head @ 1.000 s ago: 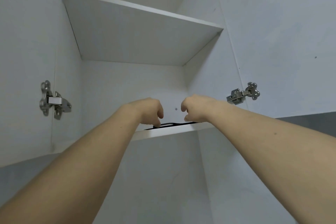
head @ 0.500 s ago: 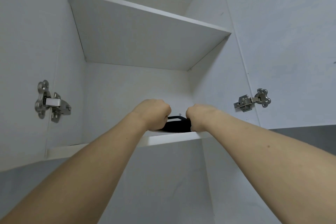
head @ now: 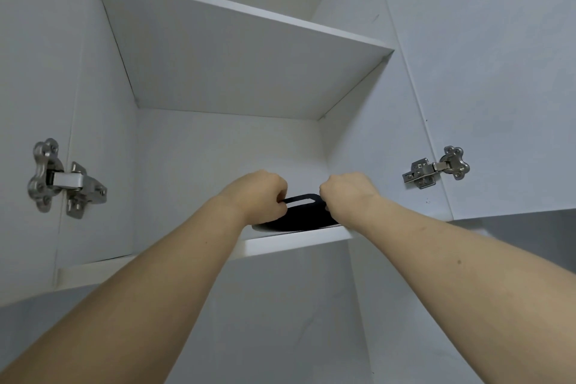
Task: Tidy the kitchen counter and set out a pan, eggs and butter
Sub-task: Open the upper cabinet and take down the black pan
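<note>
Black pan (head: 300,214) drawn nearer shelf edge (head: 296,243), left hand (head: 260,196), right hand (head: 347,193) gripping it (two hands, one pan)

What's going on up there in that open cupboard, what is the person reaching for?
A person is reaching up into an open white wall cabinet with both arms. The left hand and the right hand each grip an end of the handle of a black pan, fingers curled round it. The pan sits at the front edge of the lower shelf, slightly overhanging it. The shelf above shows only its underside. Both doors are swung open, with metal hinges showing.
</note>
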A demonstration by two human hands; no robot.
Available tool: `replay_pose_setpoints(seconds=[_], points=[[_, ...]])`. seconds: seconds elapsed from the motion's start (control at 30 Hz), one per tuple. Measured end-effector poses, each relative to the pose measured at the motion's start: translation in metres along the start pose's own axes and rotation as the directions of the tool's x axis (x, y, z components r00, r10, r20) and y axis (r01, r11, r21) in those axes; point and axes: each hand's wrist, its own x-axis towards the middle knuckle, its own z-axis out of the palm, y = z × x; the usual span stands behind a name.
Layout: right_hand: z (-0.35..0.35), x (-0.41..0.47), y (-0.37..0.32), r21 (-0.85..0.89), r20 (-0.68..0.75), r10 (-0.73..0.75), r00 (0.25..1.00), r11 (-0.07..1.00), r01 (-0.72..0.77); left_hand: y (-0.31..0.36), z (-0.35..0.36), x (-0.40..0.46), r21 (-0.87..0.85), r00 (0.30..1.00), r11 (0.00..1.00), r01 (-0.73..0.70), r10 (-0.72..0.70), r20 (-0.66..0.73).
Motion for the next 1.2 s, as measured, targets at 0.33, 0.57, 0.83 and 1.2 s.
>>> replay_pose_setpoints(seconds=[0.33, 0.57, 0.83, 1.2], points=[[0.0, -0.004, 0.006, -0.081, -0.13, -0.067, 0.989, 0.995, 0.056, -0.001, 0.002, -0.001, 0.135, 0.985, 0.988, 0.079, -0.098, 0.14], [-0.015, -0.018, 0.019, -0.076, -0.255, -0.083, 0.963, 0.995, 0.066, 0.002, -0.011, -0.016, 0.155, 1.0, 0.988, 0.014, -0.009, -0.029], [-0.066, -0.047, 0.028, -0.048, -0.339, -0.039, 0.94, 0.999, 0.024, 0.014, -0.063, -0.044, 0.179, 0.99, 0.983, 0.033, -0.007, -0.144], [-0.169, -0.113, 0.052, 0.019, -0.373, 0.029, 0.927, 1.0, -0.024, 0.062, -0.177, -0.106, 0.244, 0.968, 0.961, 0.129, -0.069, -0.241]])
